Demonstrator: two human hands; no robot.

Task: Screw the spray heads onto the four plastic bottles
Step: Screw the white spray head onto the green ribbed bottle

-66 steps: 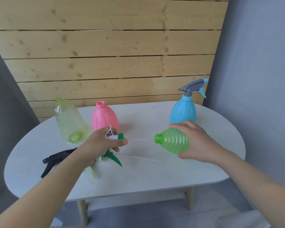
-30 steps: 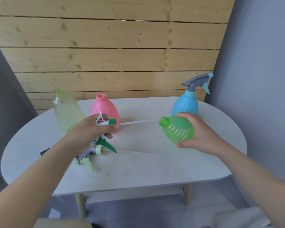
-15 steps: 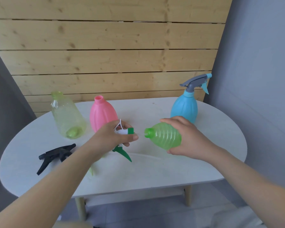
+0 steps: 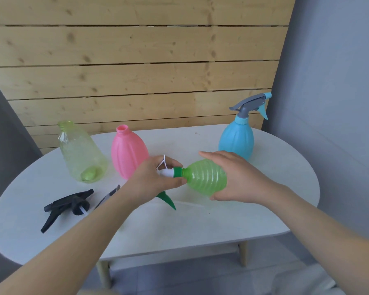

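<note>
Head view: green bottle [image 4: 207,177] held sideways above the white table [image 4: 222,220], neck pointing left. Right hand [image 4: 239,177] wrapped around its body; left hand [image 4: 156,179] closed on the white-and-green spray head [image 4: 170,171], whose green collar sits at the bottle's mouth. Far right: blue bottle [image 4: 236,140], upright, sprayer fitted. Far left: pink bottle [image 4: 129,155] and clear yellow-green bottle [image 4: 81,154], both open-necked. Near left: black spray head [image 4: 66,206] lying flat.
</note>
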